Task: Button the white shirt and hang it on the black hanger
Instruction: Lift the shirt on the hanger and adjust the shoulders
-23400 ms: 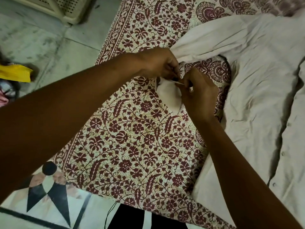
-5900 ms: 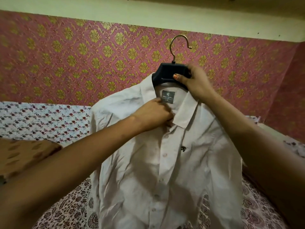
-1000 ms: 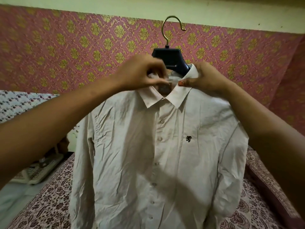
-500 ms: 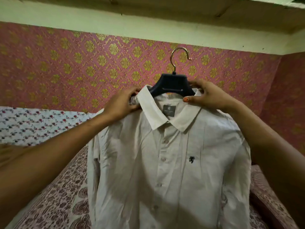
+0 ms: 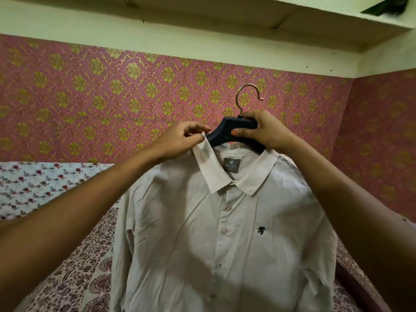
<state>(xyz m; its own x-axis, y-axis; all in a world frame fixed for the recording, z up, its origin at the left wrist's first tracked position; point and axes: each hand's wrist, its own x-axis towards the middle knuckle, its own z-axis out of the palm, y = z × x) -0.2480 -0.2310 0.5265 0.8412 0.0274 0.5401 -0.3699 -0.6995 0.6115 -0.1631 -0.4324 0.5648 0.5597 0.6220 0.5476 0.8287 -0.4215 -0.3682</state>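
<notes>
In mid-air above the bed's printed sheet (image 5: 74, 278), the white shirt (image 5: 225, 255) hangs front-on from the black hanger (image 5: 225, 134). Its shoulders are draped over the hanger's arms, and the buttons (image 5: 228, 208) visible down the placket look fastened. The right hand (image 5: 267, 131) is wrapped round the hanger's neck just under the brass hook (image 5: 248, 85) and bears the whole weight. The left hand (image 5: 180, 140) pinches the top edge of the collar (image 5: 209, 170) between thumb and fingertips, seemingly settling it against the hanger. The cloth looks thin, soft and light, creasing easily, so it gives no firm purchase. Tugging the collar would likely only shift the fabric or slide a shoulder off the smooth hanger arm. The rigid neck below the hook is the sound place to hold, with the collar touched only for straightening. Behind stands pink wallpaper (image 5: 112, 97) with gold motifs, and a pale shelf (image 5: 225, 19) runs overhead.
</notes>
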